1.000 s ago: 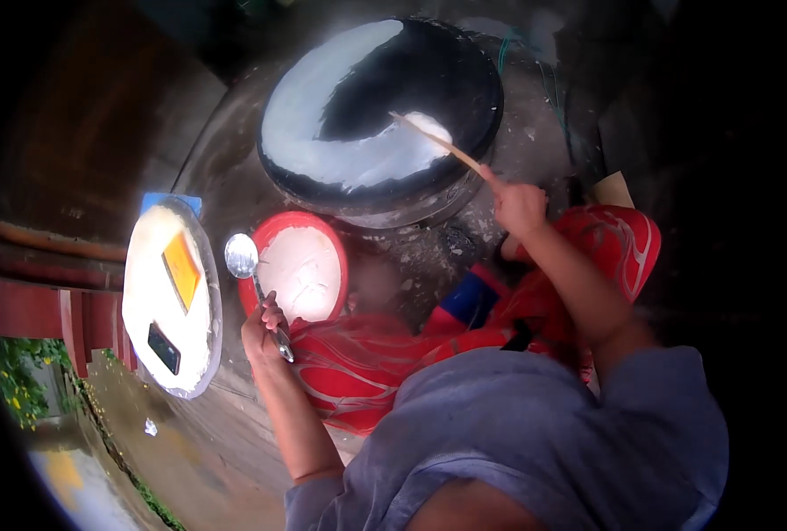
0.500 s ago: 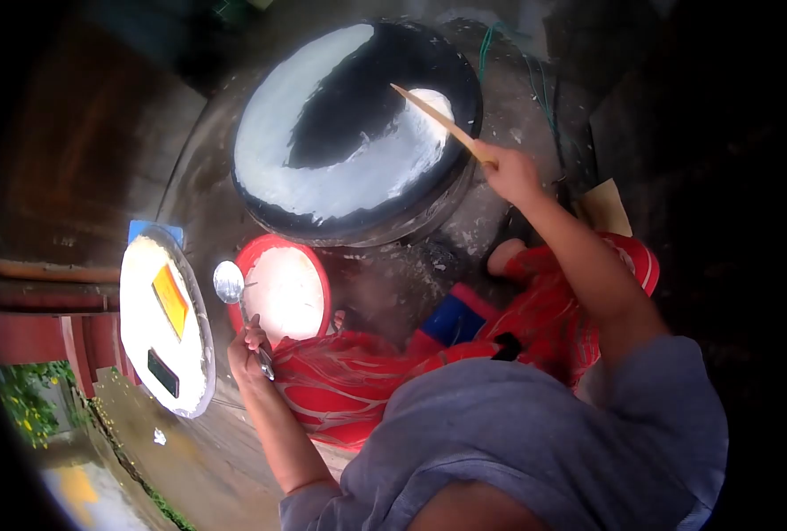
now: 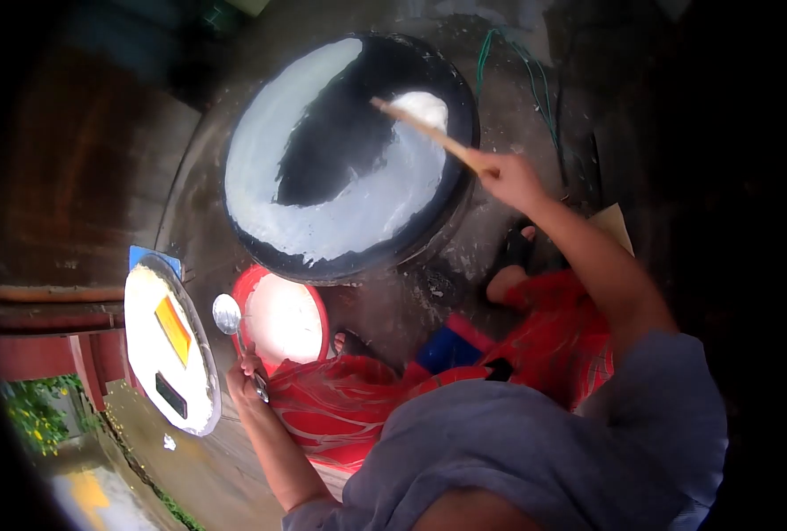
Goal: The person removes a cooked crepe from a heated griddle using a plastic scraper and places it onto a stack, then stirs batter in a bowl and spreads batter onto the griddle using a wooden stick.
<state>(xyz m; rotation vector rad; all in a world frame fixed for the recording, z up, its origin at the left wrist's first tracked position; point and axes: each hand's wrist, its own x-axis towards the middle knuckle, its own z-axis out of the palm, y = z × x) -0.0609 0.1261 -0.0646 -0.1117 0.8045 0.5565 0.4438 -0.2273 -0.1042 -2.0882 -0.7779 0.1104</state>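
My right hand [image 3: 513, 181] is closed around the end of a flat wooden spatula [image 3: 424, 130]. Its blade lies over a round black griddle [image 3: 331, 146], close to a thick white mound of batter [image 3: 424, 108]. A thin, pale layer of batter [image 3: 323, 226] curves around the left and front of the griddle, leaving the dark middle bare. Low on the left, my left hand [image 3: 246, 376] grips a metal ladle [image 3: 226, 313] by its handle, the bowl pointing up. Beside that hand stands a red basin [image 3: 324, 329] of white batter.
A round tray [image 3: 215, 389] covered in white stands at the left, bearing a yellow rectangular piece [image 3: 173, 329] and a dark rectangular object [image 3: 170, 396]. A blue item [image 3: 156, 258] is behind it. Green cord [image 3: 535, 66] lies beyond the griddle. My sandalled foot [image 3: 513, 265] is right of it.
The spatula tip has shifted slightly left and down over the griddle, my right hand with it. The view has tilted a little, so the basin and tray sit lower. Both hands keep their holds.
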